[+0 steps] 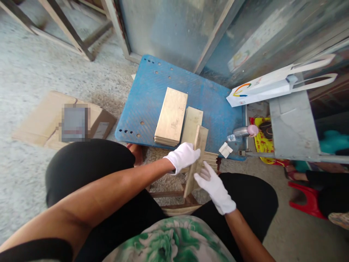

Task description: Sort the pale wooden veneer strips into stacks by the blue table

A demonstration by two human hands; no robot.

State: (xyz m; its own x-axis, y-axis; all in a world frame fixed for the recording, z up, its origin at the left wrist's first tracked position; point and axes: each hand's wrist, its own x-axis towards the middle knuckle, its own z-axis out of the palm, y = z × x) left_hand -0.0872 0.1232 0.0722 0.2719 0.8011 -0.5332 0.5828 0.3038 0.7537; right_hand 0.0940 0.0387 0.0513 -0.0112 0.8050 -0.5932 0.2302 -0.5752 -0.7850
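Note:
Both my hands wear white gloves. My left hand (183, 157) is closed around the left side of a thin wooden board (192, 173), which is tilted up nearly edge-on between my knees. On the board's other side is my right hand (215, 187), its thumb and fingers apart, the fingertips at or close to the board's face; contact is hard to make out. Just beyond the hands lie a stack of pale boards (172, 114) and a second, lower stack (194, 120). Edges of further stacked boards (211, 159) show behind the held one, partly hidden.
The stacks rest on a blue plastic platform (141, 91). At its right are a crumpled paper (225, 149), a flask with a pink lid (242, 131) and a white paper bag (261, 87). A cardboard box (100, 122) lies left; a red stool (305, 202) stands right, beside another person.

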